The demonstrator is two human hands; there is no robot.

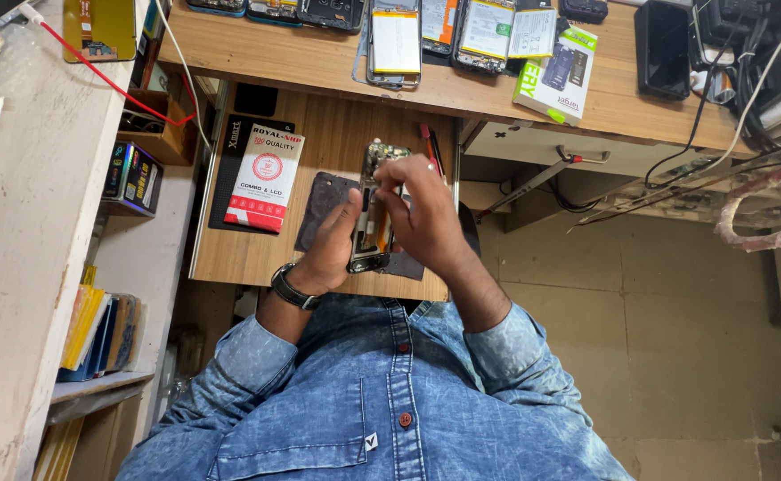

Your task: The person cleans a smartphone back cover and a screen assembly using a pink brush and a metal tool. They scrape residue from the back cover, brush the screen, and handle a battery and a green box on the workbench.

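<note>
wooden pull-out shelf [230, 258] carries all your work, and it is not wide. it sticks out under the big desk [319, 62], over the bare floor [640, 294]. this is the first danger: whatever slips from your hands near the front edge can fall to the floor.

on the shelf, at your left, lies a red and white carton [266, 178] on a black mat [230, 151]. it is near, but apart from your hands. a dark cloth pad [324, 200] lies under the work.

the opened phone [373, 227] is in the middle of the shelf, over this pad, and the inside parts are bare. your left hand [333, 245] closes around its left side and holds it. i cannot tell if the phone rests on the pad or is lifted a little. if this hold gets loose, the phone can turn or slide.

your right hand [422, 218] is over the upper part of the phone, with the fingers bent down to it. i cannot tell if they pinch some small thing. too much force here can, i think, bend or tear a thin part inside.

a red-handled tool [427, 147] lies just behind, and your right hand can push it.
</note>
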